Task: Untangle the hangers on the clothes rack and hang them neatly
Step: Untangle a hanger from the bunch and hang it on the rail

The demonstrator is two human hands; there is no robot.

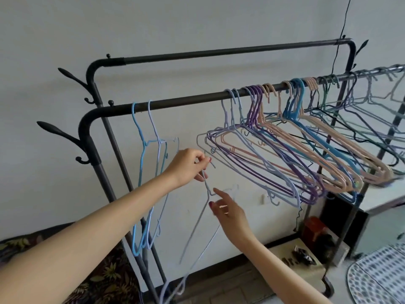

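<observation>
left hand (189, 164): reaches in from 8 o'clock, fingers and thumb pinched on the hook and neck of a loose hanger (202, 216), below the front bar and just left of the bunch.
right hand (228, 212): comes in from 5 o'clock, fingers spread and loose, index pointing up at the loose hanger's shoulder; grip holds nothing, contact with the wire unclear.
loose hanger: pale grey-lilac wire, off the bar, hanging tilted from the left grip, lower end toward 7 o'clock near the floor.
rack (175, 101): dark metal, two parallel bars, front one lower, back one at 12 o'clock; leaf-shaped side hooks at 9 o'clock.
pair (146, 172): one blue and one lilac hanger on the front bar's left end, well apart from the rest, more hangers caught on their lower parts.
bunch (285, 150): lilac, purple, peach, blue hangers crowded on the front bar centre to 2 o'clock, overlapping and crossed, bodies swung toward 4 o'clock.
far hangers (361, 102): green, dark and grey ones at 2 o'clock, tangled, partly blurred.
cable (341, 34): thin black line dropping from 1 o'clock across the back bar.
rug (105, 273): dark floral, on the floor at 7 o'clock.
tabletop (372, 198): white, 4 o'clock, behind the bunch.
</observation>
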